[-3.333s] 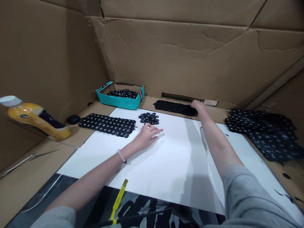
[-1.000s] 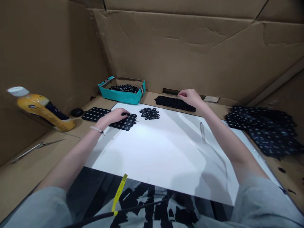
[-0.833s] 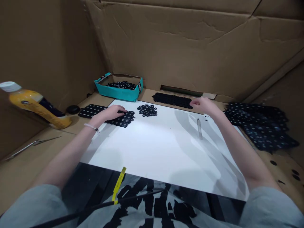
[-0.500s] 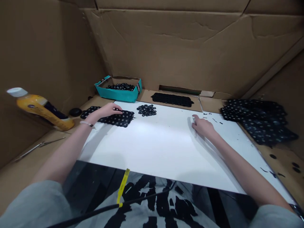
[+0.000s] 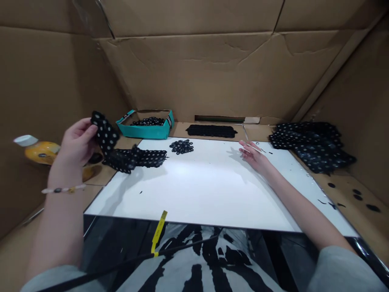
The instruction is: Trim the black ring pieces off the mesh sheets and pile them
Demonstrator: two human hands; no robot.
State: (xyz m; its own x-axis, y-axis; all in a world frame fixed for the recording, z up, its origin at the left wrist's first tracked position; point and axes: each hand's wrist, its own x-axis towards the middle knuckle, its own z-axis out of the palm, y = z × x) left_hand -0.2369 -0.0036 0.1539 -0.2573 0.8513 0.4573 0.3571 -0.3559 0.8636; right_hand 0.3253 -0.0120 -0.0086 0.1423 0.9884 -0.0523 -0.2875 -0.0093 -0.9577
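Observation:
Raised at the left, my left hand (image 5: 79,140) pinches the end of a black rubbery sheet (image 5: 106,132) dotted with pale round holes. The held part hangs in a curve onto a further black perforated piece (image 5: 152,158), which lies flat on the white board (image 5: 194,190); whether they are joined I cannot tell. Over the board's right side, my right hand (image 5: 253,156) has its fingers curled round a thin pale stick-like tool (image 5: 255,148). A small pile of black rings (image 5: 181,147) lies between the hands, towards the back of the board.
A teal box (image 5: 146,130) of black rings stands at the back left. Behind the board lies a black strip bundle (image 5: 211,131). More dotted sheets (image 5: 310,144) are heaped at right. A yellow bottle (image 5: 42,152) lies left, partly behind my arm. Cardboard walls (image 5: 188,73) surround the area.
My left hand has lifted the sheet's end up and to the left. My right hand has turned, and the thin tool now shows across its fingers. The view has shifted slightly.

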